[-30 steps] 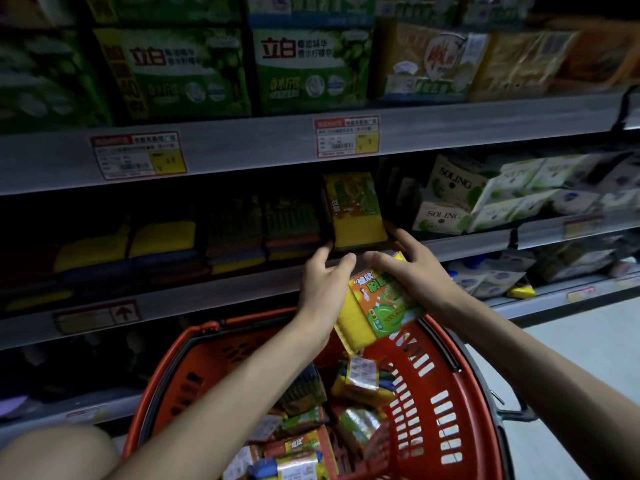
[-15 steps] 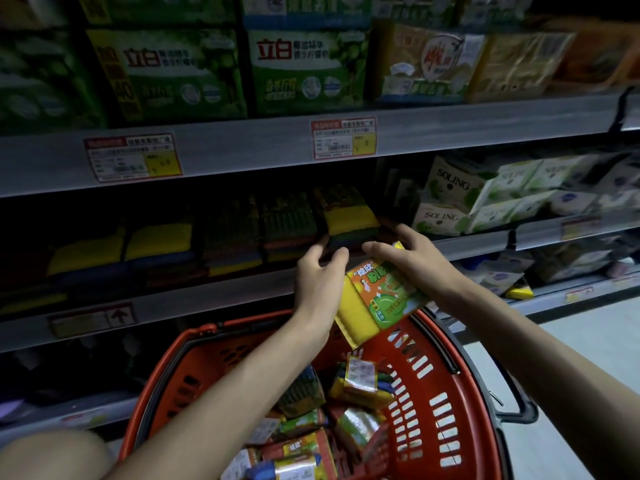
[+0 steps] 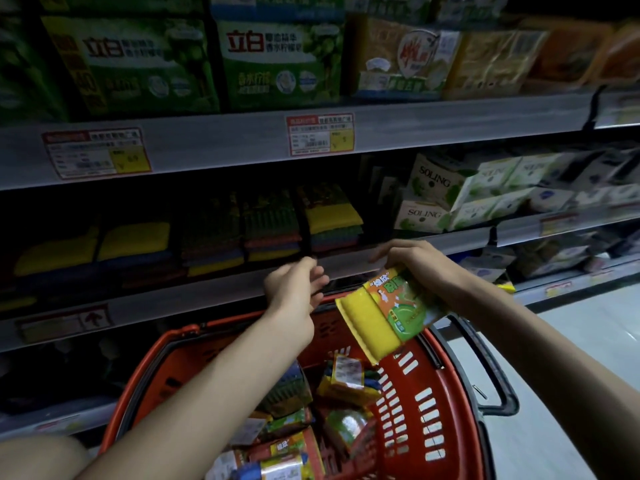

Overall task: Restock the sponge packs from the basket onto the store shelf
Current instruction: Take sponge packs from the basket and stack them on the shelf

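The left hand [image 3: 294,292] hangs over the far rim of the basket with its fingers loosely curled and nothing in them. It is a little blurred, but it is plainly apart from the pack, with a gap showing between its fingertips and the pack's yellow edge.

Ahead of and above both hands runs the grey metal store shelf [image 3: 214,289]. On it sits a row of flat sponge stacks, and the rightmost stack of yellow-topped sponges [image 3: 332,220] lies almost straight ahead of the gap between the hands.

To the right of the left hand is the flat yellow sponge pack in an orange-and-green printed wrapper [image 3: 388,317]. It is tilted, and its long axis runs from up by the right hand down and inward towards the basket. Its yellow sponge edge faces the left hand.

The right hand [image 3: 419,265] grips the pack's upper end from above, fingers curled over the wrapper, just in front of the shelf lip. It alone holds the pack, so I judge it the hand to carry the pack forward and slightly left onto that stack, after levelling it.

Below both hands, the red slotted plastic basket [image 3: 426,403] holds more wrapped sponge packs [image 3: 346,379].
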